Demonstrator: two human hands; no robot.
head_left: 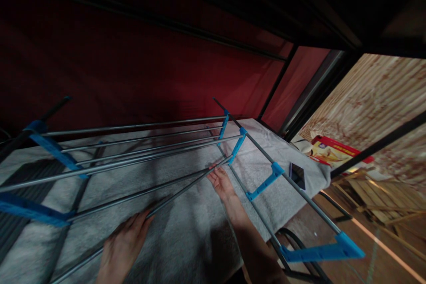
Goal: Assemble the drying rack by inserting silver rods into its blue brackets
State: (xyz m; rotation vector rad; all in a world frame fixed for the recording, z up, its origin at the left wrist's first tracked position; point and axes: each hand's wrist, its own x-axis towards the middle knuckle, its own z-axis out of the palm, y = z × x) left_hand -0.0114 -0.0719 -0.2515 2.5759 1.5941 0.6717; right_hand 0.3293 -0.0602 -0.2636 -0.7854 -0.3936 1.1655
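Note:
A thin grey metal rod (183,191) slants across the lower middle of the head view. My left hand (124,244) is closed over it near the lower left. Farther along, my right hand (219,180) pinches the same rod close to its far end, which meets or lies very near a blue plastic bracket (237,147). Both hands are at a rack frame of dark upright tubes (301,191) and blue brackets, with several grey rods (133,155) spanning it. Another blue bracket (266,182) on the right side has no rod in it.
The frame lies on a table covered with grey cloth (279,142). A phone (297,175) rests near the right edge. Loose grey rods (36,182) lie at the left. Dark metal posts and a red panel (159,80) stand behind; a red-yellow package (336,150) sits at right.

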